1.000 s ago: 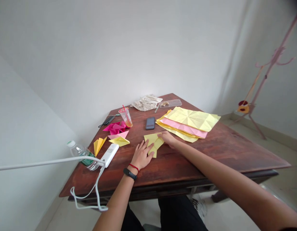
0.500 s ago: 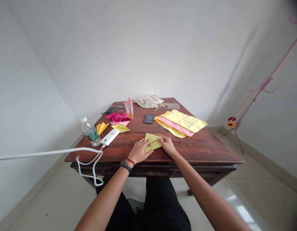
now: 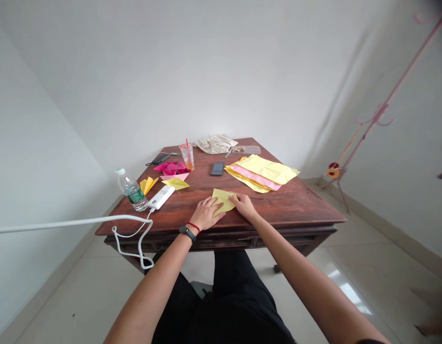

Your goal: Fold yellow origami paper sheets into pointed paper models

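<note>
A folded sheet of yellow origami paper (image 3: 223,199) lies near the front edge of the wooden table, between my two hands. My left hand (image 3: 207,213) rests on its left side, fingers spread and lying flat. At the right edge, my right hand (image 3: 243,205) holds the paper with the thumb on top; its other fingers are partly hidden. Beyond them to the right is a pile of creased yellow and pink sheets (image 3: 265,169). Folded pieces lie to the left: a yellow one (image 3: 177,183), a magenta one (image 3: 169,168) and an orange-yellow one (image 3: 148,185).
A water bottle (image 3: 132,191) stands at the table's left edge, beside a white power bank (image 3: 161,197) with its cable (image 3: 140,248) hanging over the front. A dark phone (image 3: 217,168), a drink cup (image 3: 187,156) and a pale cloth (image 3: 215,144) are farther back.
The flap that stood slightly raised on the yellow paper now looks flatter. My right thumb has moved inward on it. The whole view has shifted a little as my head turned.
</note>
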Tool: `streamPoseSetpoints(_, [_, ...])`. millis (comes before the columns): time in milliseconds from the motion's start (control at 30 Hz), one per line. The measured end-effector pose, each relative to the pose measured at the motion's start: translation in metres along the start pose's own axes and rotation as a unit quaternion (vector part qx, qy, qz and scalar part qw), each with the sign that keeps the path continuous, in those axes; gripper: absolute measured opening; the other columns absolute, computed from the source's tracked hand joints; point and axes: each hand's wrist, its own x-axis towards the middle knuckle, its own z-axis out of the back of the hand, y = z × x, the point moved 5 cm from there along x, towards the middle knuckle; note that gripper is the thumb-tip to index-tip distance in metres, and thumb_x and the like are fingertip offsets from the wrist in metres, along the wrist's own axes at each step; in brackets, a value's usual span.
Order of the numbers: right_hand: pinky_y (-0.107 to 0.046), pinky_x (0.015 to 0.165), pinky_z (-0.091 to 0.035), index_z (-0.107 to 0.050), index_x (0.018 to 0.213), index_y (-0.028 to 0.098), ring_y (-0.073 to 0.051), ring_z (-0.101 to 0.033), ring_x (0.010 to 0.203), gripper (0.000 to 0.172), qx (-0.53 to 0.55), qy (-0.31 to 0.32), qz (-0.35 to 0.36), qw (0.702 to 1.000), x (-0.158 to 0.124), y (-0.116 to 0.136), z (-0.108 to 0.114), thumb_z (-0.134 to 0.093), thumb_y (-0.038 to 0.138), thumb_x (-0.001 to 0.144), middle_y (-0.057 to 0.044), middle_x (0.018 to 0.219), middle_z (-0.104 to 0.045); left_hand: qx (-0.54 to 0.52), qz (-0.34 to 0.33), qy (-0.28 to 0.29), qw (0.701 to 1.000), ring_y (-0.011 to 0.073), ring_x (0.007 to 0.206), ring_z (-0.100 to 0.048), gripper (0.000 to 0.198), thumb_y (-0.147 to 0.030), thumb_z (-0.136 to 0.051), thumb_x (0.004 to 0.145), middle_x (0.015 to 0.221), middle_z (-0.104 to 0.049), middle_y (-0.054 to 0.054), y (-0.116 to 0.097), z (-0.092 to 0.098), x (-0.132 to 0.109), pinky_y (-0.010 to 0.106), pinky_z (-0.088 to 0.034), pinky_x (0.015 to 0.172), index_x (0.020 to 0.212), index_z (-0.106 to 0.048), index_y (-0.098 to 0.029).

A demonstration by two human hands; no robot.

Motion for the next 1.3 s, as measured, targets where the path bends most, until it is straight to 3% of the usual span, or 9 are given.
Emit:
streamPoseSetpoints(67, [-0.041,0.082,-0.057,-0.077,0.092,0.012,-0.031,-0.073,0.087,0.038,-0.008,-0.003,0.004,1.0,-0.001,0.001,0.0,-0.052,0.04,0.089,-0.009,0.088,-0.079,-0.001,0.0,-0.002,1.0,0.0303,0.139,-0.043,0.047,-0.056,-0.048,0.097,0.148,-0.054,0.008,0.0,0.001,0.0,0.048,-0.037,0.111,0.133,-0.063,-0.03])
streamPoseSetpoints(200, [-0.04,0.097,-0.054,-0.076,0.111,0.017,-0.03,-0.069,0.112,0.037,-0.007,0.0,0.033,0.999,-0.005,0.005,-0.004,-0.051,0.031,0.089,-0.009,0.117,-0.075,-0.011,-0.003,-0.017,1.0,0.0299,0.137,-0.045,0.045,-0.051,-0.047,0.099,0.146,-0.056,0.007,0.001,0.0,0.001,0.047,-0.038,0.111,0.133,-0.063,-0.026])
streamPoseSetpoints(433, [-0.04,0.112,-0.044,-0.07,0.126,0.019,-0.025,-0.06,0.128,0.042,-0.065,0.061,0.15,0.985,-0.017,0.019,-0.018,-0.048,0.021,0.091,-0.008,0.135,-0.065,-0.078,-0.001,-0.068,0.995,0.0282,0.13,-0.054,0.037,-0.043,-0.049,0.1,0.136,-0.064,0.009,0.006,-0.001,0.003,0.046,-0.041,0.111,0.123,-0.068,-0.022])
streamPoseSetpoints(600, [-0.042,0.103,-0.051,-0.071,0.124,0.016,-0.029,-0.065,0.12,0.041,-0.038,0.028,0.096,0.994,-0.015,0.017,-0.01,-0.046,0.027,0.093,-0.01,0.128,-0.07,-0.156,0.008,-0.106,0.982,0.0253,0.116,-0.064,0.032,-0.035,-0.046,0.101,0.12,-0.073,0.009,0.014,0.004,0.008,0.042,-0.046,0.107,0.111,-0.072,-0.02])
streamPoseSetpoints(733, [-0.039,0.085,-0.057,-0.075,0.112,0.013,-0.03,-0.072,0.098,0.039,-0.002,0.024,0.046,0.999,-0.013,0.014,-0.003,-0.047,0.031,0.093,-0.011,0.109,-0.077,-0.19,0.046,-0.139,0.971,0.0197,0.098,-0.072,0.039,-0.026,-0.033,0.105,0.098,-0.078,0.005,0.029,0.008,0.015,0.034,-0.055,0.091,0.109,-0.071,-0.02])
streamPoseSetpoints(833, [-0.033,0.072,-0.055,-0.075,0.103,0.012,-0.026,-0.072,0.082,0.037,0.007,0.031,0.028,0.999,-0.014,0.013,-0.002,-0.046,0.032,0.092,-0.01,0.095,-0.078,-0.2,0.08,-0.174,0.961,0.0212,0.099,-0.071,0.027,-0.022,-0.045,0.1,0.105,-0.076,0.009,0.04,0.01,0.019,0.036,-0.056,0.091,0.111,-0.069,-0.017])
streamPoseSetpoints(967, [-0.031,0.077,-0.053,-0.075,0.1,0.015,-0.024,-0.071,0.088,0.033,-0.004,0.021,0.028,0.999,-0.014,0.013,-0.001,-0.046,0.028,0.091,-0.009,0.097,-0.077,-0.203,0.089,-0.173,0.96,0.0257,0.108,-0.068,0.019,-0.018,-0.062,0.09,0.11,-0.075,0.009,0.041,0.006,0.017,0.043,-0.05,0.102,0.106,-0.073,-0.019])
streamPoseSetpoints(1100, [-0.032,0.078,-0.053,-0.075,0.102,0.015,-0.024,-0.07,0.088,0.033,-0.018,-0.006,0.019,1.0,-0.013,0.011,0.0,-0.046,0.029,0.09,-0.009,0.099,-0.077,-0.225,0.08,-0.145,0.96,0.0211,0.1,-0.072,0.029,-0.02,-0.05,0.098,0.103,-0.078,0.006,0.034,0.005,0.009,0.036,-0.056,0.094,0.12,-0.069,-0.02])
streamPoseSetpoints(1300, [-0.032,0.077,-0.054,-0.075,0.104,0.015,-0.024,-0.069,0.086,0.035,-0.006,-0.008,0.013,1.0,-0.013,0.01,0.002,-0.047,0.031,0.09,-0.009,0.098,-0.077,-0.222,0.067,-0.124,0.965,0.0215,0.095,-0.072,0.023,-0.019,-0.068,0.088,0.104,-0.078,0.006,0.031,0.008,0.003,0.034,-0.057,0.088,0.109,-0.075,-0.022])
